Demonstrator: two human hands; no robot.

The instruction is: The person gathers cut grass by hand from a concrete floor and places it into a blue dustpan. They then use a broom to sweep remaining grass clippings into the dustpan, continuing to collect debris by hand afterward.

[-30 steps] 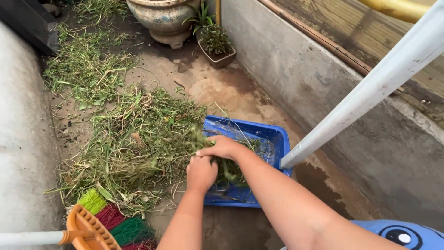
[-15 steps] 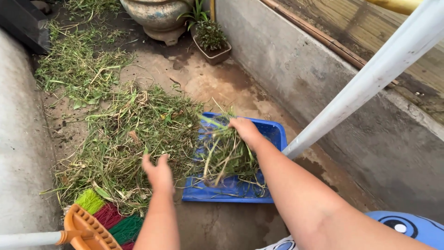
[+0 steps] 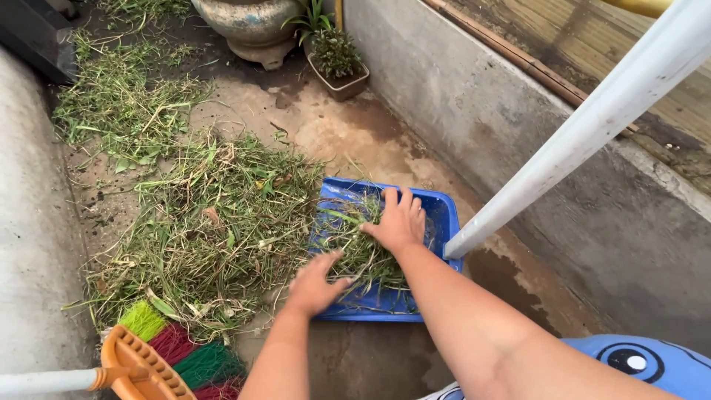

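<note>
Landmark: blue dustpan (image 3: 438, 215), lying flat on the wet concrete floor (image 3: 348, 141), its white handle (image 3: 592, 126) slanting up and to the right.
Right hand (image 3: 398, 221): inside the dustpan, palm down, fingers (image 3: 390, 198) spread wide and pressing on the grass clippings in the pan (image 3: 363, 252).
Left hand (image 3: 315, 283): at the dustpan's near left edge, fingers loosely curled and slightly apart over stems at the lip; it clasps nothing firmly that I can make out.
Done so far: a modest wad of cut grass sits in the dustpan, covering about the middle of it; bare blue shows at the far wall and right side.
Left to do: by my judgement most of the work. A broad grass pile (image 3: 215, 230) lies just left of the dustpan, touching its lip, and a second patch (image 3: 122, 104) lies farther left and beyond.
Broom (image 3: 159, 355): left of and nearer than the dustpan, orange head, bristles in green and red, lying idle.
Pots: a round glazed pot (image 3: 252, 26) and a small planter with a green plant (image 3: 337, 63), well beyond the dustpan.
Packages, labels, signs: none visible. The only marking is a cartoon eye on a pale blue object (image 3: 644, 363), right of and nearer than the dustpan.
</note>
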